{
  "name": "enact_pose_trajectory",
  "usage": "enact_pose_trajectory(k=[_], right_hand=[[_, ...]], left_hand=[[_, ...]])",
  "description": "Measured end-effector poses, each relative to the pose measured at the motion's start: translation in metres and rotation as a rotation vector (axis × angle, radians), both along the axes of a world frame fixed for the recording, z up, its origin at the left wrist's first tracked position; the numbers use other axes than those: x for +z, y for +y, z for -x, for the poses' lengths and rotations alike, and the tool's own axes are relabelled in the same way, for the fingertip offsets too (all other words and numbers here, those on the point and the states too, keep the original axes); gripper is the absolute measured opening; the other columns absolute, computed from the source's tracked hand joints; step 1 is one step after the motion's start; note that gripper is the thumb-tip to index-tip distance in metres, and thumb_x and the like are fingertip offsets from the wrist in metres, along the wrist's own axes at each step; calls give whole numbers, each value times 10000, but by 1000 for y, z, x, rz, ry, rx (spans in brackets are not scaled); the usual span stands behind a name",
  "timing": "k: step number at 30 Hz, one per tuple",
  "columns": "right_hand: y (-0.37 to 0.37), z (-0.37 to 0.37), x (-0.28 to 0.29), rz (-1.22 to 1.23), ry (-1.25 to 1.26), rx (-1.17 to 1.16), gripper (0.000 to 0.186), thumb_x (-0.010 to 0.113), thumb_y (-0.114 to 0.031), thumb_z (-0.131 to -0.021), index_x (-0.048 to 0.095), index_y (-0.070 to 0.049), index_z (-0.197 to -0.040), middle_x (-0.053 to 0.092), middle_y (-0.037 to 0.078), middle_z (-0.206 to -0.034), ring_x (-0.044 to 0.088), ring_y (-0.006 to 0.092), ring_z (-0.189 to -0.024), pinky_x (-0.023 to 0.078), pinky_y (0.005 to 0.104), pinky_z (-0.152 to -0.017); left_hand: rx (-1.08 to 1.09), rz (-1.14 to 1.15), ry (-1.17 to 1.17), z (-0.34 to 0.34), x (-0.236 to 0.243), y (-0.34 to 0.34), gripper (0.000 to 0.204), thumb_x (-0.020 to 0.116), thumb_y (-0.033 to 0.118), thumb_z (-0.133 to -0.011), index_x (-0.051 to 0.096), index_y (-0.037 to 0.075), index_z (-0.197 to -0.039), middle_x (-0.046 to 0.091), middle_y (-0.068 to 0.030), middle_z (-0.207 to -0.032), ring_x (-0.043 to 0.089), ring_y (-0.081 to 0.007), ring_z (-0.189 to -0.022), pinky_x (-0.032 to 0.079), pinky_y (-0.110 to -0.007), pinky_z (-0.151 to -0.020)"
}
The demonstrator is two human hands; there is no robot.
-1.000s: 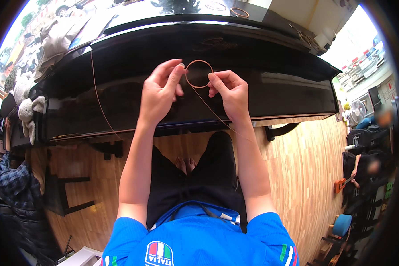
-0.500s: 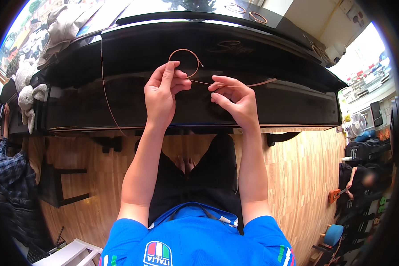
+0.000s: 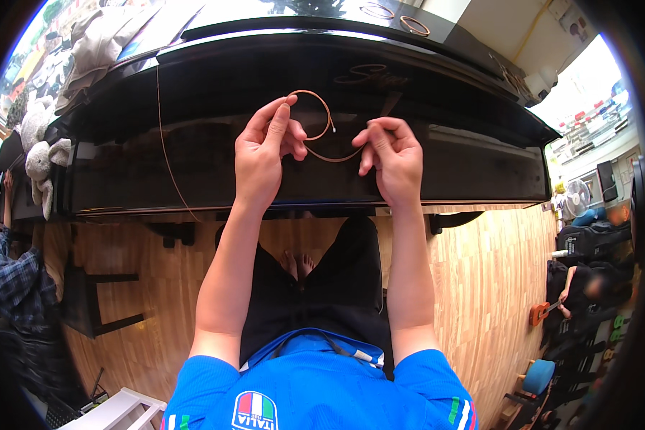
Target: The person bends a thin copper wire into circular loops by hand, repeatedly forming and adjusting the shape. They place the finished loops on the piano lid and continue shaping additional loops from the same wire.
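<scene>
A thin copper-coloured string (image 3: 329, 113) forms a loop with a small pale end, held in front of the glossy black piano (image 3: 473, 165). My left hand (image 3: 265, 150) pinches the loop at its upper left. A length of the string sags from the loop to my right hand (image 3: 397, 154), which holds it between thumb and forefinger, other fingers curled. Both hands are raised over the piano's front. A second thin string (image 3: 162, 143) hangs down the piano at left. Two coiled strings (image 3: 414, 26) lie on the piano top.
Grey plush rabbit (image 3: 46, 165) and cloth (image 3: 100, 43) at left. Person in plaid shirt (image 3: 10, 279) by a dark chair (image 3: 111, 319). At right, a person (image 3: 580, 294) with an orange ukulele (image 3: 539, 313), a fan (image 3: 576, 199) and a blue stool (image 3: 539, 376).
Over the last second the ring of string has opened into a loop with a loose length. My right hand let go of the ring, moved right, and now pinches that length higher up.
</scene>
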State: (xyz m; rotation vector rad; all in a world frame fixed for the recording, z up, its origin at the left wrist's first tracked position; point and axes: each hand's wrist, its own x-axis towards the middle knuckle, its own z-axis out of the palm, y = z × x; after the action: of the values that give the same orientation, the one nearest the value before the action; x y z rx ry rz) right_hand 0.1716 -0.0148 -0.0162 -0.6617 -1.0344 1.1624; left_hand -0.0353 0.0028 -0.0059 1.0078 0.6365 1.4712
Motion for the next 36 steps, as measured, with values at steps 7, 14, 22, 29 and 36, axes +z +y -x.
enact_pose_trajectory(k=[7,14,22,29,36], right_hand=[[-9,12,8,71,-329,-2,145,696,-44,-921,737,6,-1051,715,78,-807,606,76,-581,500,201,-534],[-12,15,10,90,-402,-37,150,704,-56,-917,746,0,-1050,718,62,-815,620,77,-619,509,204,-575],[-16,16,7,-16,-296,-19,238,693,-85,-938,698,-9,-1163,718,63,-851,631,72,-677,519,205,-613],[-14,15,4,-22,-379,-192,236,693,-81,-938,707,-18,-1166,700,87,-980,628,65,-689,492,192,-535],[-12,18,7,-9,-262,-204,213,695,-67,-935,680,20,-1129,688,69,-917,598,59,-650,470,185,-501]], left_hand=[[-47,-12,205,-1,4,-5,279,558,226,-1040,674,39,-1212,598,4,-723,487,-48,-570,367,-193,-513],[-6,-19,144,-2,4,-5,260,561,215,-1039,691,44,-1187,583,15,-703,458,-41,-553,347,-190,-507],[47,-48,447,-11,2,-10,238,642,173,-983,730,21,-1144,629,27,-683,511,-8,-602,378,-186,-527],[32,-108,502,-14,0,-11,241,654,162,-972,728,-3,-1132,680,2,-739,559,-24,-643,426,-191,-569],[38,-66,492,-12,6,-13,238,645,167,-981,729,-15,-1109,684,-6,-748,555,-28,-638,441,-196,-578]])
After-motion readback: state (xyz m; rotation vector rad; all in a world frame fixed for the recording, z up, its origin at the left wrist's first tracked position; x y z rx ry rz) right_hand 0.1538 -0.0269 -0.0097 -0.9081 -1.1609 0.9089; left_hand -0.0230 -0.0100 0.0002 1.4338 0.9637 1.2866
